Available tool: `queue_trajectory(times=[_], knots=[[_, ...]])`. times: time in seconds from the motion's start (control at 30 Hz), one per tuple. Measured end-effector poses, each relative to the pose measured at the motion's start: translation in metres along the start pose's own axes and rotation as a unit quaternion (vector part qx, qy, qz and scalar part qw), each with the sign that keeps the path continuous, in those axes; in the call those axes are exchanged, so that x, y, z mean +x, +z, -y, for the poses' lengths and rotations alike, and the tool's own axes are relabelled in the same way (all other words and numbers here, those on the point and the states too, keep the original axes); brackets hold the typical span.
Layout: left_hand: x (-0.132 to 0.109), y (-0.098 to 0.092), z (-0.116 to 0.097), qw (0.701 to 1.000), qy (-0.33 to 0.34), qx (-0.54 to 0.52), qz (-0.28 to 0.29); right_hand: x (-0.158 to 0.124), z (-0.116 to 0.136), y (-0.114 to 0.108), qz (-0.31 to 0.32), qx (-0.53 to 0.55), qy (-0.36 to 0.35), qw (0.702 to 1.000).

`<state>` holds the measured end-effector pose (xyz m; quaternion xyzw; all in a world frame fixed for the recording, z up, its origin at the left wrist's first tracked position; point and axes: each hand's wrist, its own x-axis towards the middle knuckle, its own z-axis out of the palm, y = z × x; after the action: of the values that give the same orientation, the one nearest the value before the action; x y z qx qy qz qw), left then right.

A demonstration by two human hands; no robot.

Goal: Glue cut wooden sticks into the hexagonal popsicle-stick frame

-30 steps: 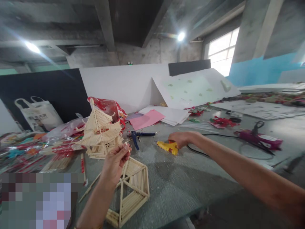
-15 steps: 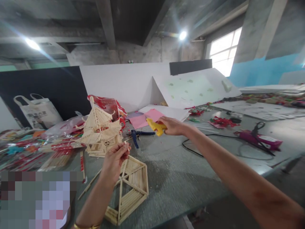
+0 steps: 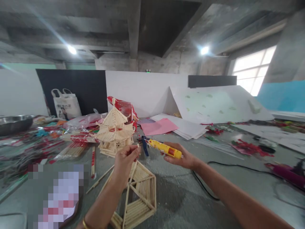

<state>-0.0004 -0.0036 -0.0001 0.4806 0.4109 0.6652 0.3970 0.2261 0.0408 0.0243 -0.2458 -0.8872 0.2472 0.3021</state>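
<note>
My left hand (image 3: 125,158) is closed in a pinch on a short wooden stick (image 3: 138,145), its pale tip showing above the fingers. In my right hand (image 3: 182,156) is a yellow hot glue gun (image 3: 164,148), its nozzle pointing left toward the stick, a small gap apart. Below my left hand lies a flat hexagonal stick frame (image 3: 143,208) with spokes, some sections filled with parallel sticks; my left forearm covers part of it. A tiered stick pagoda model (image 3: 114,127) stands just behind that hand. Partly behind the glue gun's nozzle lies a blue-handled cutting tool (image 3: 144,147).
Pink paper (image 3: 159,126) and white sheets lie at the back. A black cord (image 3: 228,164) runs right toward a magenta object (image 3: 286,173). Bagged sticks (image 3: 72,149) and craft scraps spread left, near a metal bowl (image 3: 15,124). A tote bag (image 3: 66,105) stands behind.
My right hand has brought the glue gun down and closer to my left hand, turning it. The head view has swung left. My left hand still pinches the stick.
</note>
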Motion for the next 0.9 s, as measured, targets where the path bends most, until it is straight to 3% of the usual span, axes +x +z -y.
queue_trajectory(times=[0.13,0.3,0.4,0.77,0.9], knots=[[0.005,-0.004,0.007,0.991,0.069,0.106,-0.043,-0.003,-0.013,0.007,-0.006,0.099,0.035,0.994],[0.004,-0.005,0.010,0.968,0.143,0.197,-0.054,-0.003,-0.018,0.012,-0.051,0.040,0.046,0.997],[0.001,-0.004,0.006,0.955,0.185,0.223,-0.057,-0.002,-0.011,0.012,-0.038,0.021,0.046,0.998],[0.000,-0.006,0.006,0.938,0.233,0.254,-0.050,-0.001,0.001,0.011,0.000,0.047,0.033,0.998],[0.000,-0.009,0.006,0.925,0.242,0.289,-0.051,-0.002,-0.002,0.011,-0.023,0.048,0.024,0.998]])
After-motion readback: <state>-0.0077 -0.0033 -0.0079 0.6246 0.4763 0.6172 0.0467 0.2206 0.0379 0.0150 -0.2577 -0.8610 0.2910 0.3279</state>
